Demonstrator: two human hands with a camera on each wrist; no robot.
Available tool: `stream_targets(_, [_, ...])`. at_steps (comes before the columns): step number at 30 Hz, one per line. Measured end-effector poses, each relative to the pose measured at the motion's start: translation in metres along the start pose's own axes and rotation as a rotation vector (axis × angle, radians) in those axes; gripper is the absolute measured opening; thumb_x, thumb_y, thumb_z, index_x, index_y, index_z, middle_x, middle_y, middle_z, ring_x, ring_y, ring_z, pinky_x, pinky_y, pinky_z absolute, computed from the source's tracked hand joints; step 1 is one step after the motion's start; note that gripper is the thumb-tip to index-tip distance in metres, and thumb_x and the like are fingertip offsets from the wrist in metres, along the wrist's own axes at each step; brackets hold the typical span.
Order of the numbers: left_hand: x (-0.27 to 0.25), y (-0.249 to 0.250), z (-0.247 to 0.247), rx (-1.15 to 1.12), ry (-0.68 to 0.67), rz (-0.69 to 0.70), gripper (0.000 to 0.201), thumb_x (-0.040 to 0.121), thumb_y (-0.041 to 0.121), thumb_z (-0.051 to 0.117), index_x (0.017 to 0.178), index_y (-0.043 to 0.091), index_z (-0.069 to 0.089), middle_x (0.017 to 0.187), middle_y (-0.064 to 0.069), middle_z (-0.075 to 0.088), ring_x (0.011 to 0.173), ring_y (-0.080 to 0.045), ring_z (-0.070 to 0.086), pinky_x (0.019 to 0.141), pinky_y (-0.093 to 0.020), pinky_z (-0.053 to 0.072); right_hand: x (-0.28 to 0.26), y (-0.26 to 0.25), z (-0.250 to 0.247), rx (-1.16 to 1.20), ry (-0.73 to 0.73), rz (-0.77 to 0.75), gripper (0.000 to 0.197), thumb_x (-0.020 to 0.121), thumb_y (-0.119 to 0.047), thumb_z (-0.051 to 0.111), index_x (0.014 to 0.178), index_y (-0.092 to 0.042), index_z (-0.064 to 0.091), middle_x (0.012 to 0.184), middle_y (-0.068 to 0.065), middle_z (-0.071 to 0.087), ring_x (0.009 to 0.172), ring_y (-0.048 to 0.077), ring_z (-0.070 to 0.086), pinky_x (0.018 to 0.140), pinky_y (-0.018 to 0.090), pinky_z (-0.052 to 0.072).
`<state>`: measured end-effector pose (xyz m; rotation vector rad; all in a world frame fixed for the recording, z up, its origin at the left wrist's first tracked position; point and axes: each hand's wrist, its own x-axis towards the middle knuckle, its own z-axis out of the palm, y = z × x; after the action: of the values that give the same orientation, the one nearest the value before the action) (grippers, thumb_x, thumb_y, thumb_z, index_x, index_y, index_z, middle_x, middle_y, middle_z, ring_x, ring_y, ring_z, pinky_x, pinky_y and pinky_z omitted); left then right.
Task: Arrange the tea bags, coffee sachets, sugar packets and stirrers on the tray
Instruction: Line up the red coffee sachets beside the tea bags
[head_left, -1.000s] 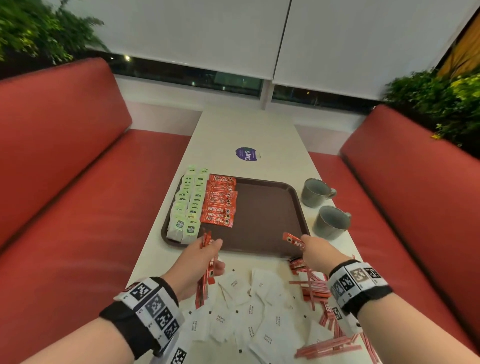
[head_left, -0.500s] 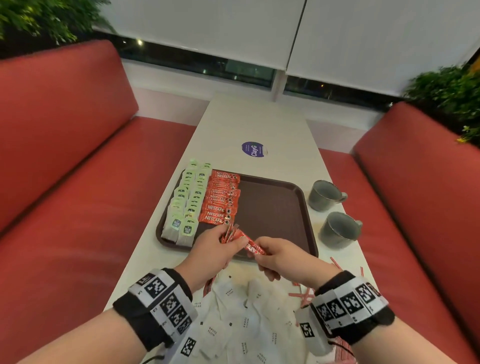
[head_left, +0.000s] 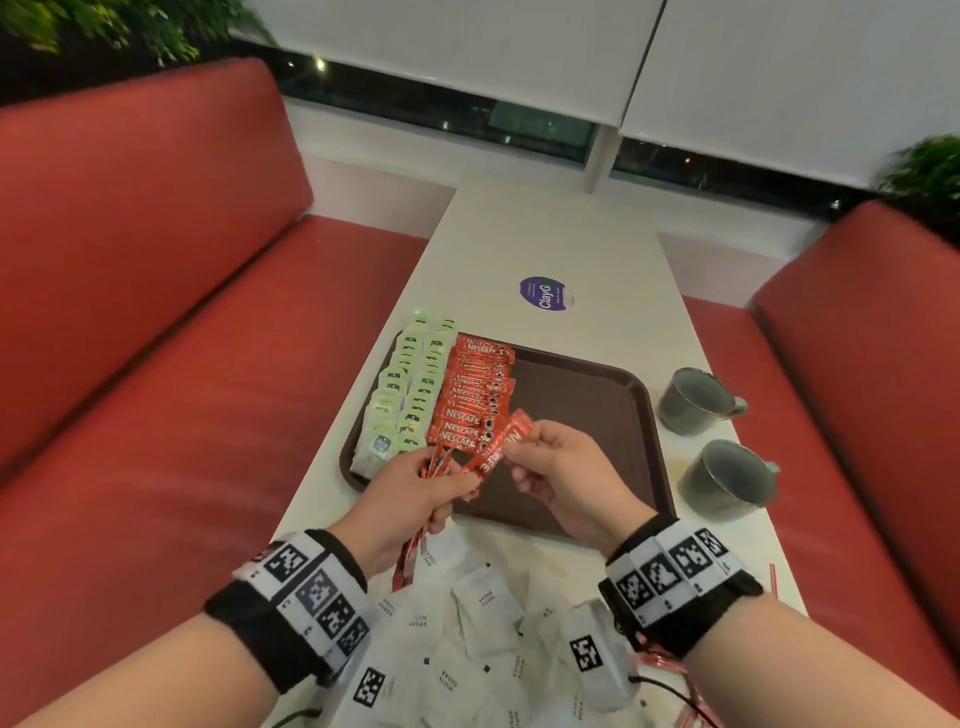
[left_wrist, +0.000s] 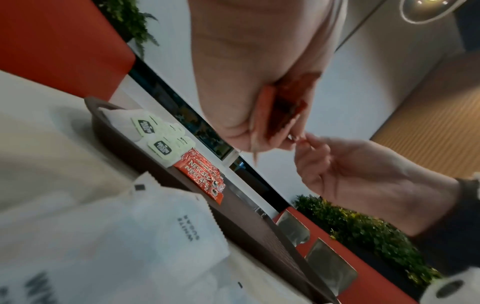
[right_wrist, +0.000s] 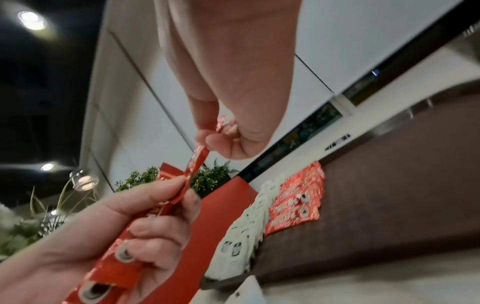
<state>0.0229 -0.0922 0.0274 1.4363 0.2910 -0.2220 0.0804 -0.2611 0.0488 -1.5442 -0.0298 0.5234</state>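
1. A red coffee sachet (head_left: 501, 442) is held above the near edge of the brown tray (head_left: 597, 415); its long axis runs diagonally, upper end to the far right, lower end to the near left.
2. The upper end is pinched by the right hand (head_left: 563, 480); the lower end is gripped by the left hand (head_left: 410, 501), whose fingers (right_wrist: 158, 228) are curled round a bundle of further sachets (right_wrist: 109, 261).
3. The bundle's count is hidden by the palm, and the left wrist view is blurred; perhaps three or four.
4. Green-tagged tea bags (head_left: 410, 389) and a row of sachets (head_left: 475, 395) are laid on the tray's left side.
5. White sugar packets (head_left: 483, 613) lie scattered on the pale table (head_left: 545, 244), partly cut off below.
6. Two grey cups (head_left: 698, 400) are set right of the tray; red benches (head_left: 156, 291) flank the table.
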Motion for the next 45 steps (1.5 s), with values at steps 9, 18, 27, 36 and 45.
stream_targets(9, [-0.006, -0.010, -0.012, -0.251, 0.099, -0.223, 0.016, 0.093, 0.024, 0.057, 0.098, 0.010, 0.052, 0.066, -0.002, 0.048, 0.040, -0.006, 0.038, 0.036, -0.016, 0.032, 0.048, -0.004, 0.024, -0.530, 0.033, -0.018, 0.010, 0.097, -0.010, 0.045, 0.090, -0.012, 0.050, 0.080, 0.010, 0.056, 0.069, 0.024, 0.059, 0.069, 0.041, 0.051])
stream_targets(18, [-0.004, -0.012, -0.038, -0.407, 0.173, -0.290, 0.036, 0.092, 0.028, 0.048, 0.122, 0.008, 0.049, 0.054, 0.001, 0.040, 0.041, -0.009, 0.033, 0.037, -0.016, 0.026, 0.109, 0.016, 0.042, -1.491, -0.101, 0.030, 0.026, 0.092, -0.009, 0.046, 0.110, -0.011, 0.065, 0.113, 0.008, 0.064, 0.105, 0.028, 0.058, 0.095, 0.038, 0.047])
stream_targets(27, [-0.003, -0.014, -0.048, -0.459, 0.199, -0.264, 0.024, 0.093, 0.025, 0.059, 0.111, 0.012, 0.053, 0.055, -0.005, 0.061, 0.050, -0.015, 0.058, 0.060, -0.029, 0.047, 0.122, 0.019, 0.051, -1.542, -0.054, -0.070, 0.021, 0.093, -0.009, 0.044, 0.104, -0.012, 0.062, 0.107, 0.008, 0.063, 0.099, 0.030, 0.060, 0.086, 0.038, 0.046])
stream_targets(36, [-0.003, -0.014, -0.048, -0.409, 0.199, -0.248, 0.026, 0.092, 0.024, 0.060, 0.112, 0.009, 0.054, 0.064, -0.011, 0.062, 0.052, -0.015, 0.061, 0.048, -0.024, 0.053, 0.124, 0.019, 0.052, -1.618, -0.003, -0.101, 0.026, 0.091, -0.007, 0.041, 0.106, -0.015, 0.061, 0.110, 0.006, 0.064, 0.103, 0.029, 0.059, 0.086, 0.037, 0.041])
stream_targets(45, [-0.002, -0.019, -0.051, -0.386, 0.174, -0.257, 0.030, 0.092, 0.026, 0.060, 0.118, 0.013, 0.053, 0.063, -0.011, 0.066, 0.056, -0.017, 0.062, 0.053, -0.027, 0.053, 0.120, 0.016, 0.053, -1.617, -0.009, -0.112, 0.027, 0.092, -0.010, 0.042, 0.112, -0.017, 0.058, 0.110, 0.005, 0.063, 0.102, 0.028, 0.059, 0.089, 0.038, 0.041])
